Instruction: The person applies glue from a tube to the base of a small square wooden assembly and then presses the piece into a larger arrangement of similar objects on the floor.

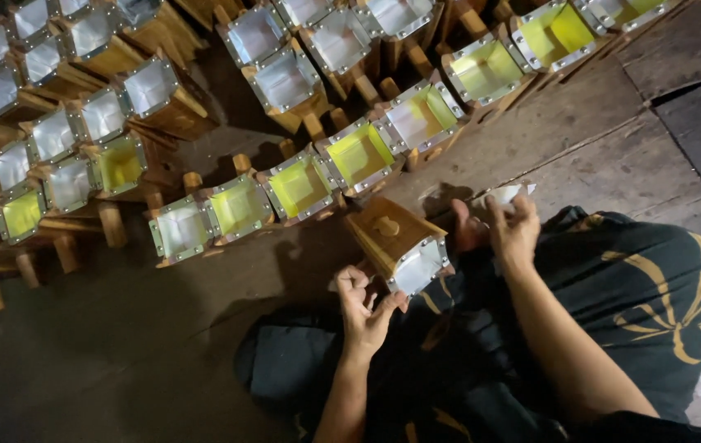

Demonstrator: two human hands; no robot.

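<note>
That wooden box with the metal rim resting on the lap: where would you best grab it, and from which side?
Grip the wooden box by its bare tapered wooden sides, probably from above and behind the metal-framed opening, which faces the person. The left hand already steadies the rim's near corner; the right hand holds a pale scrap beside it.

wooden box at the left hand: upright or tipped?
Tipped. The wooden box lies on its side, metal-framed panel facing the person, left hand at that end.

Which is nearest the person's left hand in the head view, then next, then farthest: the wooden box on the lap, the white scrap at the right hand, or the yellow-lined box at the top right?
1. Wooden box with a pale lining: touching the left hand, on the lap.
2. White scrap: up and right, at the right hand.
3. Yellow-lined box: top right, in the far row.
</note>
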